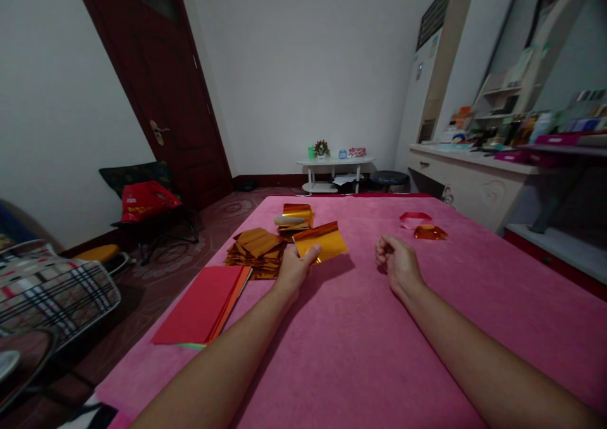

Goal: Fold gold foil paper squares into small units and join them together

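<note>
My left hand [294,266] pinches a sheet of shiny gold foil paper [328,240] by its near left corner, with the thumb on top. The sheet is held above the pink-covered table [351,347], and its far edge looks darker and turned over. Just left of that hand lies a thick stack of gold foil paper [256,248]. Behind it sits a smaller gold foil pile [298,212] with a grey, elongated object [289,220] on it. My right hand [398,261] is curled into a loose fist over the table, and nothing shows in its fingers.
Red and orange paper sheets [203,305] lie at the table's left edge. Toward the far right are a pink ribbon-like loop [415,217] and a folded gold foil piece [430,232]. Beyond the table stand a small white table [334,161] and a round stool [389,178].
</note>
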### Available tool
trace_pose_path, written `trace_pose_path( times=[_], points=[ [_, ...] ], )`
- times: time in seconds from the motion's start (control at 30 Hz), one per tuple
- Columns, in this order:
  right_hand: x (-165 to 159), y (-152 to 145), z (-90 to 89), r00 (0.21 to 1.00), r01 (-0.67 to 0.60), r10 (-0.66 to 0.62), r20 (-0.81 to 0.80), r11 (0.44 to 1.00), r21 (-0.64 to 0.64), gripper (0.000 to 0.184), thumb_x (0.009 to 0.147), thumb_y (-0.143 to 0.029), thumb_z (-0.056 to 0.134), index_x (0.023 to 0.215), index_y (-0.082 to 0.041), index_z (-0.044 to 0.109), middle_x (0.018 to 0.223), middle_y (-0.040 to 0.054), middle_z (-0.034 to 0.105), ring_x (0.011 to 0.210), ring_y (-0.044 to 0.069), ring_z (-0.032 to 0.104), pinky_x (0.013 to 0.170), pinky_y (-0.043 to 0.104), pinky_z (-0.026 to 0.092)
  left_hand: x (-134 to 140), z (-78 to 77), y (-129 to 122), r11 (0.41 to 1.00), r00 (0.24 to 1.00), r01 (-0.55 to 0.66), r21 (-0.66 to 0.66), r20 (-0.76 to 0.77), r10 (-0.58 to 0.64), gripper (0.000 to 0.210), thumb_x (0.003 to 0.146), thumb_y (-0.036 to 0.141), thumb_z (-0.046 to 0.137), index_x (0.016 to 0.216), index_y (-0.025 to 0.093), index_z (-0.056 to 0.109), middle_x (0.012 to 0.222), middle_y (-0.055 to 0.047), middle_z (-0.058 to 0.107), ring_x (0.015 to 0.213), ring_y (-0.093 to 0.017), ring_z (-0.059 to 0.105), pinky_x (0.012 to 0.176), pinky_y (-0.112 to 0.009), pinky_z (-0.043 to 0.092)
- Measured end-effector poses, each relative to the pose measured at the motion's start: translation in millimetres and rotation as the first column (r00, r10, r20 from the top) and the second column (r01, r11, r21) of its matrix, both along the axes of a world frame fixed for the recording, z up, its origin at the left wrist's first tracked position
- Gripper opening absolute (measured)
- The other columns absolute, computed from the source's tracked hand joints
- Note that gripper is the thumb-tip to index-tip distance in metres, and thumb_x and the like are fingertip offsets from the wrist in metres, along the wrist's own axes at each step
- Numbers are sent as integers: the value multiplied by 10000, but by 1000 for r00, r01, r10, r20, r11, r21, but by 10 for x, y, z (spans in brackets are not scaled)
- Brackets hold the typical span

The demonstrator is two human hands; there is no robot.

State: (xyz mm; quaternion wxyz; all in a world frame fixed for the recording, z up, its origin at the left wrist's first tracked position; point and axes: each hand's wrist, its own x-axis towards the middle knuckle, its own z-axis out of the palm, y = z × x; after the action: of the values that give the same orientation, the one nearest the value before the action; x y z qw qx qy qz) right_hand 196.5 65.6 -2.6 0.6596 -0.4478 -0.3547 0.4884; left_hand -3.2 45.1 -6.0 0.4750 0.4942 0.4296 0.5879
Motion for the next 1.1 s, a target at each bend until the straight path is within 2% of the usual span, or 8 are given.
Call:
trace_pose_path(
  times=[0.1, 0.2, 0.43, 0.6, 0.73, 0.83, 0.97, 1.1],
  points=[
    [-82, -35, 9, 982, -128, 112, 149, 986, 103, 271, 703, -429, 615, 748, -167, 566, 631, 2, 572, 487, 95, 487, 437, 207, 364, 27, 11, -28, 997, 994, 79, -15, -68, -80, 386, 647, 493, 687, 622, 139, 535, 435, 59, 443, 340, -45, 337, 357, -183, 251],
    [-236, -85, 9, 930, -261, 171, 326, 930, 259, 342, 666, -372, 694, 936, -186, 597, 842, 35, 641, 738, 155, 590, 627, 250, 470, 46, 17, -58, 986, 976, 164, -4, -143, -163, 377, 656, 484, 684, 648, 122, 582, 449, 43, 484, 361, -56, 386, 381, -184, 288],
    [-220, -45, -15, 816, -193, -106, 568, 877, 440, 66, 695, -200, 604, 725, -198, 662, 963, 59, 638, 924, 213, 585, 781, 339, 460, -39, -72, 82, 983, 975, 142, 117, -191, -118, 314, 649, 318, 714, 878, 109, 660, 727, -35, 658, 507, -93, 514, 466, -196, 398],
    [-153, 11, -91, 775, -251, -112, 622, 848, 466, 158, 682, -118, 563, 660, -213, 688, 953, 58, 678, 964, 215, 589, 873, 379, 434, -93, -110, 160, 992, 994, 95, 80, 54, -100, 523, 566, 121, 712, 1072, 139, 580, 935, -79, 673, 695, -138, 610, 582, -209, 473],
    [-150, 26, -159, 806, -321, -2, 592, 839, 440, 186, 669, -91, 552, 677, -207, 697, 985, 65, 676, 958, 206, 603, 831, 360, 463, -123, -28, 114, 962, 897, 272, 13, 359, -258, 422, 618, 151, 638, 1037, 134, 587, 889, -65, 670, 644, -120, 603, 594, -215, 476],
    [-149, 13, -164, 776, -339, -23, 630, 828, 447, 199, 667, -79, 552, 663, -212, 700, 986, 59, 676, 965, 205, 596, 868, 376, 445, -140, -15, 106, 941, 851, 337, -17, 434, -297, 347, 673, 256, 620, 994, 125, 605, 847, -67, 670, 655, -141, 612, 611, -242, 485],
    [-136, -9, -144, 689, -399, -72, 721, 792, 461, 225, 668, -55, 552, 637, -225, 697, 939, 45, 687, 943, 206, 587, 870, 395, 439, -139, -143, 169, 977, 947, 214, -3, 245, -207, 413, 630, 234, 707, 1015, 119, 610, 881, -77, 680, 735, -166, 623, 677, -260, 480],
    [-120, -27, -155, 522, -588, -69, 850, 693, 418, 282, 701, -40, 561, 791, -253, 723, 954, 30, 699, 975, 200, 563, 888, 398, 432, -149, -296, 253, 990, 990, 132, 51, 33, -134, 332, 578, 159, 724, 895, 99, 648, 842, -64, 688, 719, -151, 605, 666, -241, 461]
  ],
)
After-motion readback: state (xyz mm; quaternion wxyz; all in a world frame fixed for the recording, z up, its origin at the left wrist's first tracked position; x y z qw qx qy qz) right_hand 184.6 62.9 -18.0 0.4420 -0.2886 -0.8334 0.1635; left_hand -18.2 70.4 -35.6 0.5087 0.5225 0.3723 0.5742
